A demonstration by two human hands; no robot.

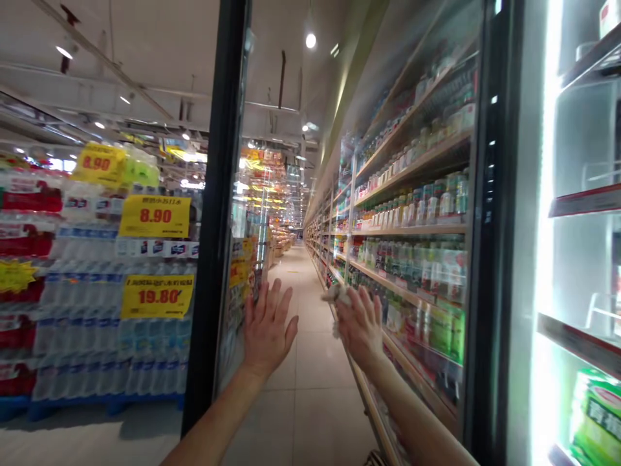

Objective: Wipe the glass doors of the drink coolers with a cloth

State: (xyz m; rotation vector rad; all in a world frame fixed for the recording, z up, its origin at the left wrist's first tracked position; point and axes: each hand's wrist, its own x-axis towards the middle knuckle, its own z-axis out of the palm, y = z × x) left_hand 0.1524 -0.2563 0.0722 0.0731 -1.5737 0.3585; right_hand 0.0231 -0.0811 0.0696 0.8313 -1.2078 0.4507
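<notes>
A glass door (pixel 301 362) in a black frame stands swung out before me, with the aisle showing through or mirrored in it. My left hand (pixel 268 330) is open, fingers spread, its palm toward the pane and seemingly resting on it. My right hand (pixel 359 327) holds a crumpled whitish cloth (pixel 339 295) against the glass. The cloth pokes out to the left of the fingers; the rest is hidden beneath the hand, which is slightly blurred.
At right, a lit fridge (pixel 582 272) has shelves and a green package (pixel 598 414). Left of the door are stacked water bottles (pixel 82 330) with a yellow price sign (pixel 156 296). The black door frame (pixel 213 194) stands upright between. Drink shelves (pixel 412 230) appear in the glass.
</notes>
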